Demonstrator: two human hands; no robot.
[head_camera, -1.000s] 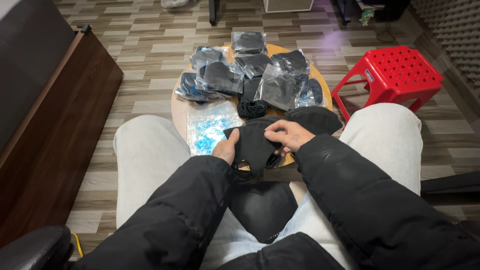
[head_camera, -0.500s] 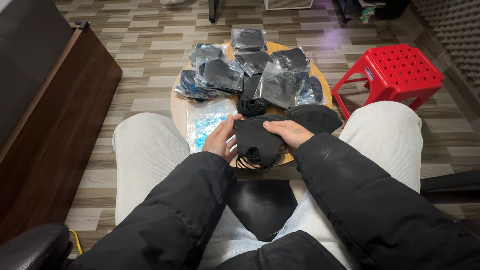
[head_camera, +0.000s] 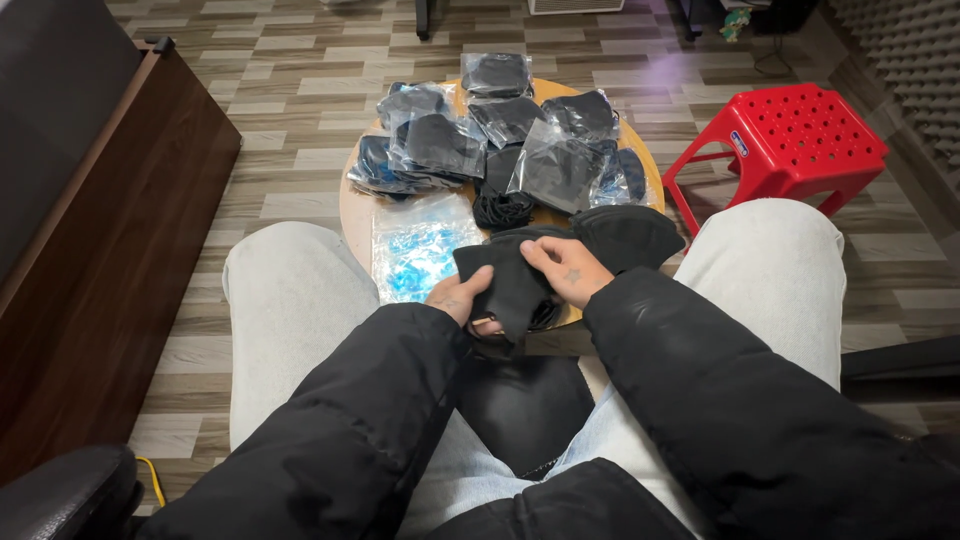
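Both my hands hold one black fabric piece (head_camera: 505, 285) over the near edge of a small round wooden table (head_camera: 352, 215). My left hand (head_camera: 455, 297) grips its left side with the thumb on top. My right hand (head_camera: 565, 270) presses on its right part, fingers curled over the cloth. A second black fabric piece (head_camera: 630, 235) lies just right of my right hand. A clear bag with blue contents (head_camera: 415, 250) lies on the table left of my hands.
Several clear bags with black items (head_camera: 495, 130) cover the far half of the table, and a black coiled cord (head_camera: 502, 208) lies at its middle. A red plastic stool (head_camera: 790, 145) stands to the right. A dark wooden cabinet (head_camera: 110, 260) runs along the left.
The black fabric has been spread wider between my hands. My left hand shifted slightly left and up along its edge; my right hand stays on top.
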